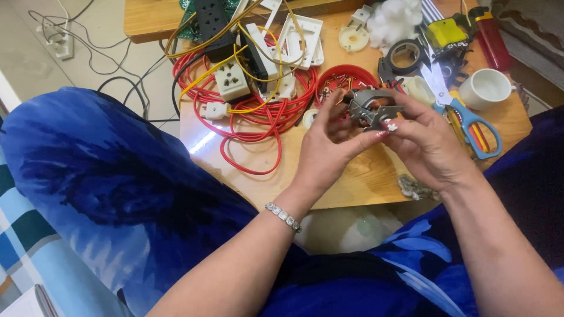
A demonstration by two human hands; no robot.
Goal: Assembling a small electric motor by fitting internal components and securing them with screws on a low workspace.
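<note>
Blue patterned fabric [117,176] over the person's lap fills the foreground, and both forearms rise from it toward a low wooden surface [364,176]. Left hand [326,144], with a stone bracelet [283,216] at the wrist, and right hand [426,147] meet over the surface and together hold a small grey metal motor part [371,108] with a copper-coloured winding showing inside; the fingers of both hands are curled closely around it, so the part sits lifted clear of the surface, between the two sets of fingertips. Places below are given relative to this motor part. Directly behind it stands a red round bowl [346,76] holding small screws and bits of metal. To its left lies a loose coil of red cable [252,117], crossed by yellow wire [205,73], with a white socket block [232,79] and white switch plates [302,38] on top and a black power strip [212,20] farther back. To its right lie blue-handled scissors [464,114], and beyond them a white cup [486,88]. Behind and to the right are a roll of black tape [405,56], a yellow tool [446,32], a red cylindrical object [492,38] and a wad of white cotton [393,20]. Below and right of the part, at the edge of the surface, rests a small grey cluster of bits [416,188], too small to identify. Far left, on the floor, lie black cords [126,82].
</note>
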